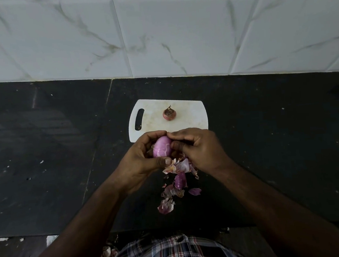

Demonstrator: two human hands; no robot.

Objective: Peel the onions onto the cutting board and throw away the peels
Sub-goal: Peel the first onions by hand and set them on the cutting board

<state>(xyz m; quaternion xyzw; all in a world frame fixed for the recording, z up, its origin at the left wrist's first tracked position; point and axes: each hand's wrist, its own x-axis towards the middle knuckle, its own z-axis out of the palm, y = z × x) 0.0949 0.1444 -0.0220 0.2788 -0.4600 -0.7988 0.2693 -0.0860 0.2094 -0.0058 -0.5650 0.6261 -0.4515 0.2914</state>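
Note:
My left hand (140, 161) grips a mostly peeled purple onion (162, 150) just in front of the white cutting board (192, 118). My right hand (198, 148) is curled against the onion's right side, its fingertips pinching at the top of it. An unpeeled onion (169, 113) with brown skin sits upright on the board's middle. Loose purple and papery peels (177, 180) lie on the black counter below my hands.
The black stone counter (45, 158) runs left and right, backed by a white marbled tile wall (157, 32). The counter's front edge lies near my checked shirt (174, 253). More peel scraps (107, 255) lie low at the left of the shirt.

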